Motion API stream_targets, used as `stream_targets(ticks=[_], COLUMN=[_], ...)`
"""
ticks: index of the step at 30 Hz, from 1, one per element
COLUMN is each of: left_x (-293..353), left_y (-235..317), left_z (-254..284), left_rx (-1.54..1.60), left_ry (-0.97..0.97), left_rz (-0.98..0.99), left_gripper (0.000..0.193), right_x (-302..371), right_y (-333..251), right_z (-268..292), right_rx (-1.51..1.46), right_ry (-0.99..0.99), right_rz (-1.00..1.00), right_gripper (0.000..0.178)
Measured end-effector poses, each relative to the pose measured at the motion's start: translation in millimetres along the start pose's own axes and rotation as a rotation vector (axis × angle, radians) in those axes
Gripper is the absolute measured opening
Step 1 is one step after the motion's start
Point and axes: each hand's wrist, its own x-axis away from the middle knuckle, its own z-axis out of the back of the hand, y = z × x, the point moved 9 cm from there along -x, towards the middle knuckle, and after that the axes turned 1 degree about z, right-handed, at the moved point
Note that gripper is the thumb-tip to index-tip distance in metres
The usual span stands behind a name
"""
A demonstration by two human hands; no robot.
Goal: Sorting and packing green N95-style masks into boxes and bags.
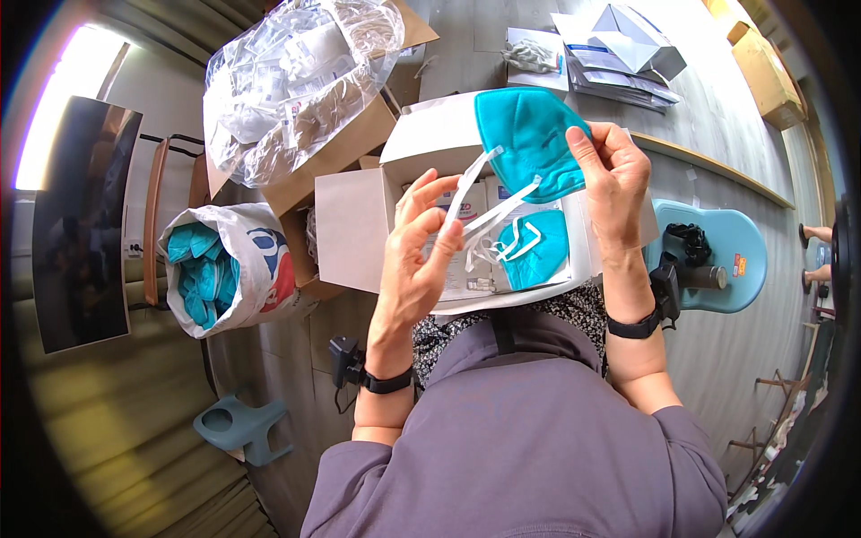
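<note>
A teal face mask [531, 134] with white elastic straps is held up above an open white box [350, 229] on my lap. My right hand [617, 179] pinches the mask's right edge between thumb and fingers. The fingers of my left hand [417, 242] are curled at one of the mask's white straps [468, 186], which runs taut from the mask's left edge to them. Inside the box, a second teal mask [542, 247] with loose white straps lies on printed white packages [466, 282]. Both my wrists wear black straps with small devices.
At the left stands a white bag [278, 242] full of teal masks. A cardboard box [332, 148] lined with clear plastic [296, 81] holds packages beyond it. Flattened cartons [619, 67] lie ahead; a blue stool [749, 242] bearing a tape roll is at right, another stool [242, 430] lower left.
</note>
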Motion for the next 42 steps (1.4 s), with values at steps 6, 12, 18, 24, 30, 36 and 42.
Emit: stream_targets(ticks=[6, 12, 18, 24, 30, 36, 42], left_x=[23, 20, 18, 11, 10, 12, 15], left_y=[1, 14, 7, -14, -31, -27, -44], left_z=[49, 65, 73, 7, -43, -40, -34], left_rx=[0.728, 1.241, 1.403, 0.505, 0.524, 0.693, 0.599], left_ry=[0.12, 0.002, 0.016, -0.083, -0.291, -0.224, -0.123], left_rz=[0.013, -0.162, -0.166, 0.401, 0.489, 0.531, 0.597], left_gripper=[0.028, 0.033, 0.03, 0.025, 0.044, 0.048, 0.044], right_x=[-20, -7, -5, 21, 60, 75, 73], right_y=[1, -1, 2, -9, -5, 19, 18], right_z=[38, 6, -2, -39, -87, -90, -77], right_rx=[0.022, 0.076, 0.138, 0.871, -0.156, -0.147, -0.101], right_ry=[0.106, 0.012, -0.03, -0.194, -0.717, -0.845, -0.805], right_rz=[0.068, 0.082, 0.06, 0.343, -0.359, -0.433, -0.445], right_gripper=[0.014, 0.014, 0.015, 0.032, 0.033, 0.029, 0.028])
